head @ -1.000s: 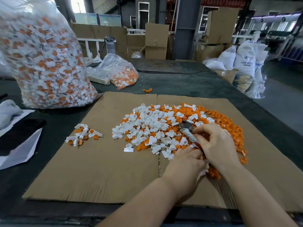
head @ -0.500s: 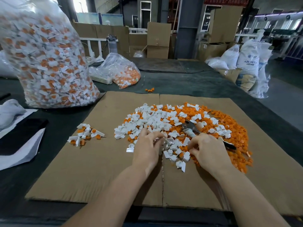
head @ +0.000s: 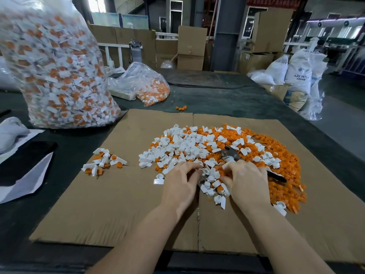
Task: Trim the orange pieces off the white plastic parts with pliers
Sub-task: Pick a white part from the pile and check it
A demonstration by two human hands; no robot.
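Your left hand (head: 180,181) lay palm down at the near edge of the main pile (head: 199,149) of white plastic parts, its fingertips curled into the pieces; whether that grip had actually closed on one, I could not tell. Your right hand (head: 247,179) was wrapped around the pliers (head: 230,153), whose metal head poked out past your fingers toward the pile while a dark handle end showed behind your hand on the right. The trimmed orange pieces (head: 284,169) were spread thickly along the right and far side of the heap. All of it rested on a flat cardboard sheet (head: 122,204) laid over the dark tabletop (head: 227,101). A small cluster (head: 103,161) of untrimmed white-and-orange parts sat apart on the cardboard to your left. Beyond it stood a tall clear bag (head: 59,72) stuffed with parts, and a smaller bag (head: 146,86) lay behind the cardboard.
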